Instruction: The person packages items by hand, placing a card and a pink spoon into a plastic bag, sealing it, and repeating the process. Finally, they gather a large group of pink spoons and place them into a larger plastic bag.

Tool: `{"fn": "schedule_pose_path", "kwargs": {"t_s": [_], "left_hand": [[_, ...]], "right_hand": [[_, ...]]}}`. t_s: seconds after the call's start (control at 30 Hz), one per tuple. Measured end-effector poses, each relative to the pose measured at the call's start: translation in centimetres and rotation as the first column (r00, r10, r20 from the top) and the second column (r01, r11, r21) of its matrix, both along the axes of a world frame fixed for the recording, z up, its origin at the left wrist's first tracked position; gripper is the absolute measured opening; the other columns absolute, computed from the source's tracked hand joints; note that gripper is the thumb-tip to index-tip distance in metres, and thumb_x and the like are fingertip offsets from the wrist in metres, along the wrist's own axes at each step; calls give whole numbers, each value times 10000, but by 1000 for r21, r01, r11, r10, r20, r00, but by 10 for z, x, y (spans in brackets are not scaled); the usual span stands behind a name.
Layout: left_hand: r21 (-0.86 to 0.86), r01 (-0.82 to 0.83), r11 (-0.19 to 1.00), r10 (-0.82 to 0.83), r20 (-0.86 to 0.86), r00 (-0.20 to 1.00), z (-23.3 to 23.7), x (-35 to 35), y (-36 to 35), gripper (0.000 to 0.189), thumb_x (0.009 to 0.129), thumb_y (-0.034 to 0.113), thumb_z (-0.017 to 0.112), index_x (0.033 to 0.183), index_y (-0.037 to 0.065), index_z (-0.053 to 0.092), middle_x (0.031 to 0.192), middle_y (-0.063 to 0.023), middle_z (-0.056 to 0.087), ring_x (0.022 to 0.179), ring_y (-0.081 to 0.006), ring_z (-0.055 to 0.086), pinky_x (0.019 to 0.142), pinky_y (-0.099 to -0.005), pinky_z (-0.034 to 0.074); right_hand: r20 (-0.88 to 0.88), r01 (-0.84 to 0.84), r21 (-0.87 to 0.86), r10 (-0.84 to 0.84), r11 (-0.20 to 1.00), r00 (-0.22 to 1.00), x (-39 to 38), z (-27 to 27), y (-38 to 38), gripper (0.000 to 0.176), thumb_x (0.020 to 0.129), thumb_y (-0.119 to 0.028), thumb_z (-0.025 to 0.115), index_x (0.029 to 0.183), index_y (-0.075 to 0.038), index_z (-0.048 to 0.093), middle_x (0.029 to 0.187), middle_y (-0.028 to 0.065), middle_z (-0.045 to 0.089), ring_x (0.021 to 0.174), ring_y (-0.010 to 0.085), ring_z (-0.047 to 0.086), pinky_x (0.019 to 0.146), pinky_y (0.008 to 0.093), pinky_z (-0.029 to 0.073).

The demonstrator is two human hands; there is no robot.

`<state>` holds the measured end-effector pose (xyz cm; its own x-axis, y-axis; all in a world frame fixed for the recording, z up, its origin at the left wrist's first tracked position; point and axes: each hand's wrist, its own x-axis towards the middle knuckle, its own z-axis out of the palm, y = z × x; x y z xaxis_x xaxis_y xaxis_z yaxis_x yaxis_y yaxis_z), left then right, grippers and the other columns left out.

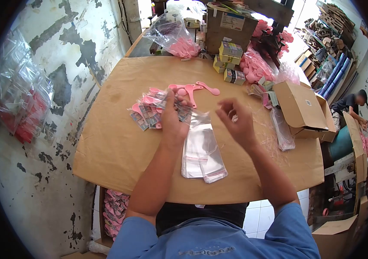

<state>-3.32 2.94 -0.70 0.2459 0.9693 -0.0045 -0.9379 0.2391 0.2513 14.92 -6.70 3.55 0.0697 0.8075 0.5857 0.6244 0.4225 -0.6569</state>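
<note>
My left hand (176, 114) is closed around a small clear packet with a printed card, above the middle of the table. To its left lies a pile of packets (149, 116) holding pink spoons and printed cards. Loose pink spoons (191, 90) rest just beyond the hand. My right hand (235, 118) is raised to the right, its fingers curled together; whether something thin is between them cannot be made out. Flat clear plastic bags (201, 151) lie in an overlapping stack between my forearms.
Small yellow boxes (230, 52), a bag of pink spoons (184, 46) and a large box (227, 32) stand at the back. An open cardboard box (302, 108) and more clear bags (282, 129) are on the right. Another person (351, 105) sits far right.
</note>
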Motion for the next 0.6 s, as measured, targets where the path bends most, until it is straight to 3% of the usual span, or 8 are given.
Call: {"fn": "schedule_pose_path", "kwargs": {"t_s": [0.03, 0.07, 0.17, 0.27, 0.37, 0.47, 0.6], "left_hand": [[-25, -26, 999, 27, 27, 999, 0, -5, 5, 255, 1056, 268, 660, 1210, 71, 611, 852, 1, 608, 757, -102, 593, 758, -282, 557], [-14, -59, 998, 59, 26, 998, -2, -7, 10, 245, 1051, 275, 668, 1182, 73, 624, 832, 1, 603, 756, -100, 592, 760, -283, 558], [-23, -71, 997, 71, -9, 997, 1, -6, 8, 258, 1046, 286, 678, 1181, 70, 639, 839, 1, 613, 759, -101, 596, 758, -275, 553], [-12, -28, 1000, 28, -37, 999, 3, -2, 4, 291, 1045, 310, 679, 1200, 65, 648, 854, -2, 631, 765, -107, 602, 769, -275, 549], [42, -18, 999, 23, -99, 995, 4, 2, -1, 327, 1051, 340, 668, 1217, 59, 650, 876, -4, 648, 776, -113, 610, 782, -280, 547], [90, -24, 996, 32, -96, 995, 6, 2, -1, 356, 1036, 357, 686, 1224, 63, 618, 869, -38, 665, 797, -167, 637, 806, -340, 564], [102, -114, 988, 114, 0, 993, 1, -1, 10, 410, 1047, 393, 658, 1250, 44, 584, 883, -48, 668, 821, -178, 650, 848, -367, 575]], "right_hand": [[-39, 22, -48, -24, 999, 999, 9, 4, 13, 208, 911, -133, 776, 1090, -45, 716, 828, 63, 698, 708, 167, 631, 617, 300, 486], [86, 19, -98, -10, 995, 996, 20, 6, 32, 267, 924, -155, 742, 1170, -55, 710, 858, 84, 731, 779, 222, 666, 686, 349, 523], [359, 94, -35, -75, 995, 930, 46, -18, 102, 314, 922, -136, 700, 1227, -60, 705, 991, 119, 765, 908, 275, 697, 815, 417, 553], [506, 92, 51, -105, 994, 856, 48, -52, 163, 339, 916, -104, 651, 1249, -75, 707, 1125, 149, 752, 1020, 331, 693, 942, 474, 540], [667, 117, -41, -60, 992, 742, 36, -65, 188, 360, 910, -79, 629, 1260, -100, 710, 1196, 166, 727, 1038, 378, 690, 931, 485, 558], [744, 225, -135, -52, 965, 666, 28, -52, 184, 371, 900, -63, 622, 1254, -124, 714, 1172, 181, 729, 1028, 401, 693, 864, 484, 579], [534, 264, 12, -229, 965, 814, 32, -22, 138, 335, 905, -47, 604, 1217, -101, 714, 1074, 185, 731, 904, 352, 728, 810, 441, 595]]}}
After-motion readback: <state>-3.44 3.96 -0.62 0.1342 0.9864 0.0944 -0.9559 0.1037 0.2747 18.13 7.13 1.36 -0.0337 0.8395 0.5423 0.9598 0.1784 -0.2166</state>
